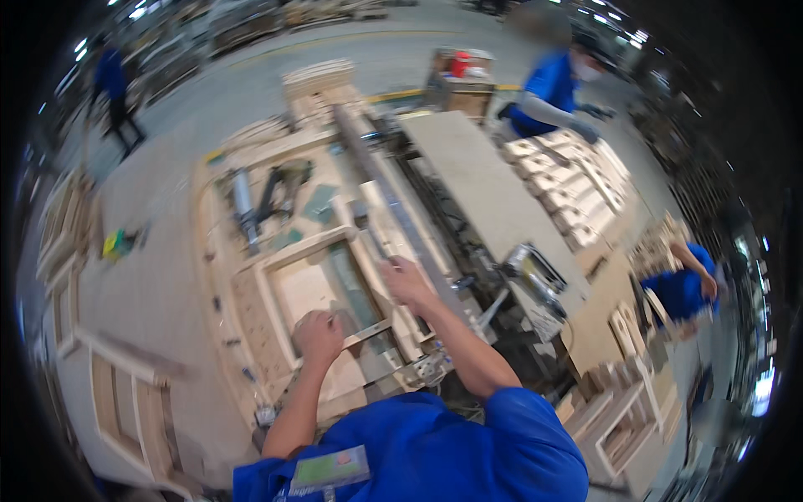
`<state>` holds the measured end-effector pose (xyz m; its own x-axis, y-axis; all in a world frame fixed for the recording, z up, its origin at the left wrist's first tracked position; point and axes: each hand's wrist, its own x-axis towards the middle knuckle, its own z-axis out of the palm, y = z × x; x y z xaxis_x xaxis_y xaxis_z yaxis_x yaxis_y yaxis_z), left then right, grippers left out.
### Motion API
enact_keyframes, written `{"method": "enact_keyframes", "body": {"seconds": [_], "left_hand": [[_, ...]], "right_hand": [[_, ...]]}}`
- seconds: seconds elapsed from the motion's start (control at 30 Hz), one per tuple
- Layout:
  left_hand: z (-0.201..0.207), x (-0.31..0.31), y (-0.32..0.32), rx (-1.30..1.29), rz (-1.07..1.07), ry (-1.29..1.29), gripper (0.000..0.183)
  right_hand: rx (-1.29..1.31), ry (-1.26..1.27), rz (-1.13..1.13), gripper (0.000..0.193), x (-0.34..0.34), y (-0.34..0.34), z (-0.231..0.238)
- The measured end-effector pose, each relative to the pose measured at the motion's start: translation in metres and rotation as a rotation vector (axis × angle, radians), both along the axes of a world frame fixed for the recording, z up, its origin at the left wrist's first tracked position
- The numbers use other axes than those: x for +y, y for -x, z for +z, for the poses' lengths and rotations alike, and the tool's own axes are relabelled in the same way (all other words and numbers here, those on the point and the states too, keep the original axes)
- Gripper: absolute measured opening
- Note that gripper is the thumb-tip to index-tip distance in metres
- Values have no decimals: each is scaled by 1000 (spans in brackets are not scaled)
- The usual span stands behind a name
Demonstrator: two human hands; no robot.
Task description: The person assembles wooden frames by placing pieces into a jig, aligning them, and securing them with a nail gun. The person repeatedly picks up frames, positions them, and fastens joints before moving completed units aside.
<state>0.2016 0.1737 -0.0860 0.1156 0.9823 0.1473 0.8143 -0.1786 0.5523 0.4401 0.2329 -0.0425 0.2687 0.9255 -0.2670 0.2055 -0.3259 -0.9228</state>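
A rectangular wooden frame [272, 294] lies on the workbench in front of me. My right hand [407, 283] is closed round the handle of what looks like a hammer [360, 212], whose dark head points away from me above the frame's right side. My left hand [320, 335] is curled closed over the frame's near part; what its fingers hold, if anything, is hidden. Beyond the frame lie a nail gun [283, 186] and a grey cylindrical tool [243, 201].
A long metal bar [368, 163] and a pale board [485, 192] run along the bench's right side. A metal tool [535, 276] sits on that board. More wooden frames [125, 393] lie left. Co-workers [548, 92] stand at right near stacked wooden parts [569, 184].
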Motion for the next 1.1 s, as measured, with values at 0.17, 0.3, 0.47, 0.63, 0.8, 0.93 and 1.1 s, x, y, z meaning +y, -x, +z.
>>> {"method": "enact_keyframes", "body": {"seconds": [0.17,0.3,0.47,0.63,0.8,0.93,1.1], "left_hand": [[-6,-10,8,-55,65,93,28],[-12,-8,9,-14,39,52,29],[-14,-6,10,-55,30,20,28],[-15,-5,12,-89,3,-23,26],[-21,-13,22,-100,45,-59,26],[-14,-12,18,-101,46,4,26],[0,-6,8,-74,-14,81,30]], "right_hand": [[324,14,48,28,-58,1,89],[328,-366,151,30,-70,0,123],[265,-270,173,31,-73,5,118],[70,-282,129,30,-59,18,146],[46,-831,183,32,-20,59,239],[-136,-987,7,31,40,52,143],[-660,-62,237,40,23,43,-6]]}}
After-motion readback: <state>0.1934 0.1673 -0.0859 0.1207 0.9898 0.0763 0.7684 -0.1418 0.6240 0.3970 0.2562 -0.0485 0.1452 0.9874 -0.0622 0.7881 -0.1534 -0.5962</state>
